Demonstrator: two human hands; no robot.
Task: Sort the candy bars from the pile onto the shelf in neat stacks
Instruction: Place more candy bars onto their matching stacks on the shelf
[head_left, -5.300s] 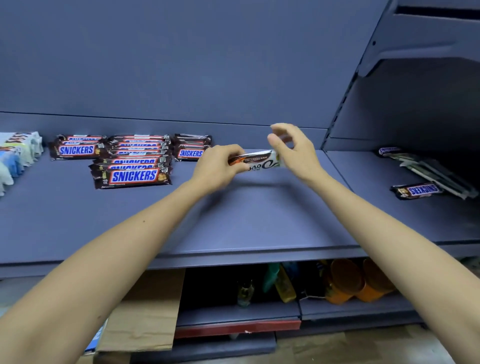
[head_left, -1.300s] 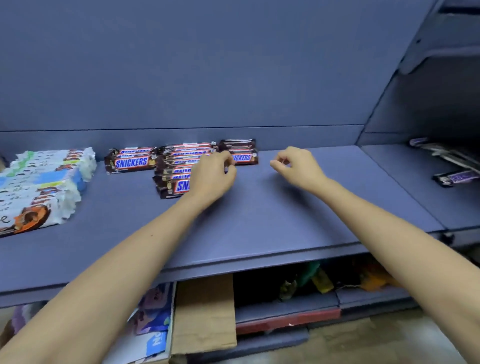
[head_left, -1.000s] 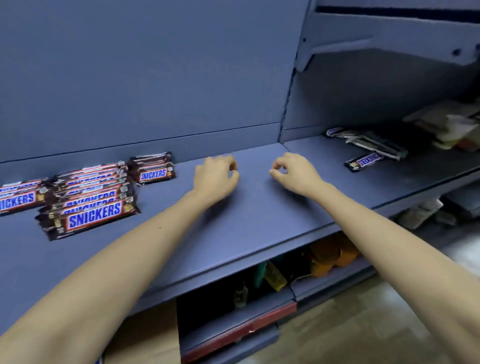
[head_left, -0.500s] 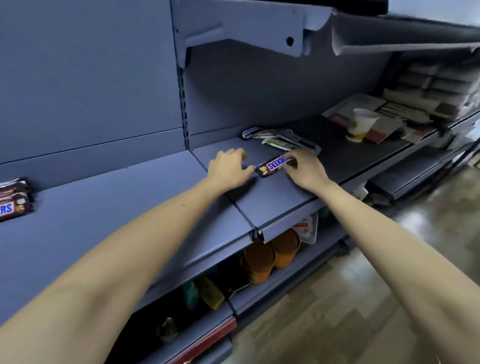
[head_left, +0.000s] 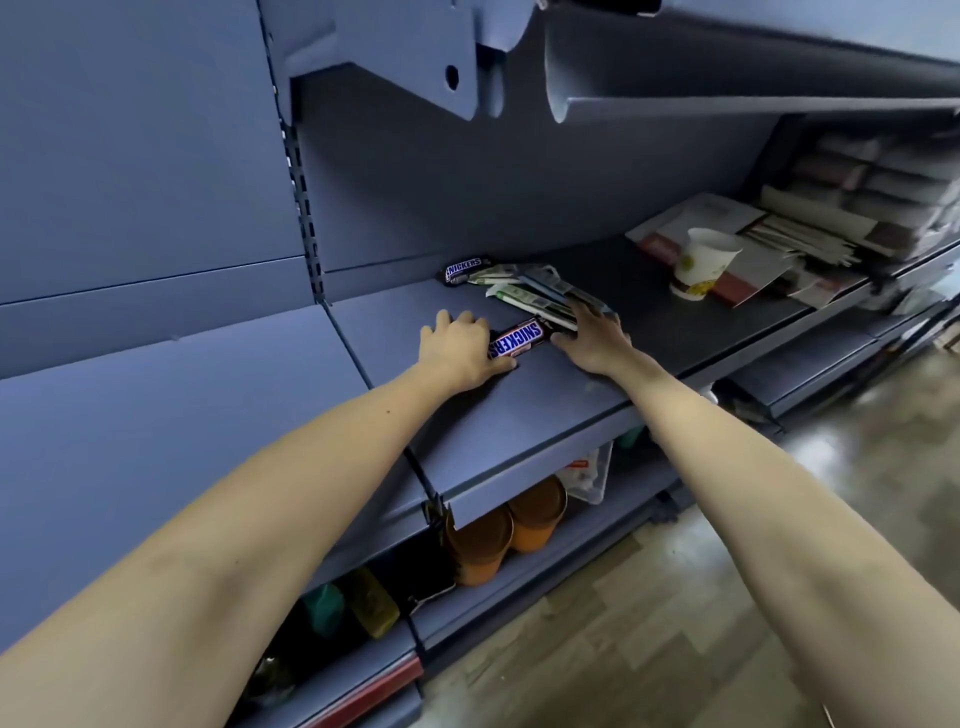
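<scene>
Shelf (head_left: 545, 397): blue-grey metal, the bay to the right of a slotted upright (head_left: 304, 208).

Near Snickers bar (head_left: 519, 340): brown wrapper, blue lettering. It lies flat in the left half of the shelf, about midway between back wall and front edge, set on a slant with its right end farther back. It sits between the two hands.

Left hand (head_left: 460, 353): fingers curled over the left end of the near Snickers bar, thumb at the bar's front side, gripping it.

Right hand (head_left: 592, 345): palm down, fingers straight and spread. The thumb is at the bar's right end and the fingertips rest on the front edge of the wrapper pile.

Wrapper pile (head_left: 524, 296): loose bars in green-and-white and grey packs, overlapping, just behind the near Snickers bar.

Far Snickers bar (head_left: 465, 268): near the back left corner of the shelf, touching the left end of the wrapper pile.

Paper cup (head_left: 704, 260): white, upright, well to the right, standing on flat printed card (head_left: 670, 228).

Stacked boxes (head_left: 872, 176): at the far right end, too blurred to read.

Orange containers (head_left: 506, 530): two, side by side on the lower shelf under the front edge.
</scene>
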